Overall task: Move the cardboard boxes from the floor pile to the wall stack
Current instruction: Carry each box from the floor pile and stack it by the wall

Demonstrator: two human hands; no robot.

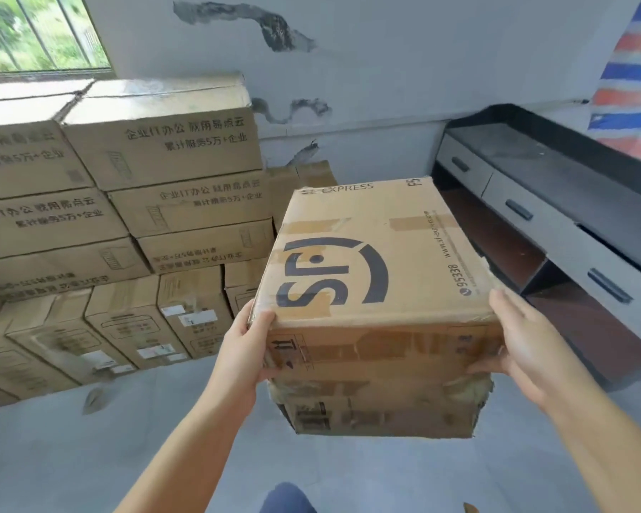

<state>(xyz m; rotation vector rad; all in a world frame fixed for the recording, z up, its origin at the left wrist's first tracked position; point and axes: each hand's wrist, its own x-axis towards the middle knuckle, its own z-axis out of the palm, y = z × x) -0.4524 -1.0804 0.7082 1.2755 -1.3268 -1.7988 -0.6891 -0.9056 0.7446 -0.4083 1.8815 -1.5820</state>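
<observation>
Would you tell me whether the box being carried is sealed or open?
Sealed: the box's top flaps lie flat and closed, with tape strips across them.

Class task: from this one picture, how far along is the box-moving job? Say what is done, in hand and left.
Done: many boxes already sit in the wall stack. In hand: the SF box, off the floor, left hand and right hand pressing its near corners. Left: setting it on the stack; the floor pile is out of view.

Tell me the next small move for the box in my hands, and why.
Probably carry the brown SF Express cardboard box forward and left toward the wall stack of cardboard boxes: the left hand and right hand hold it off the floor, short of the stack.
</observation>
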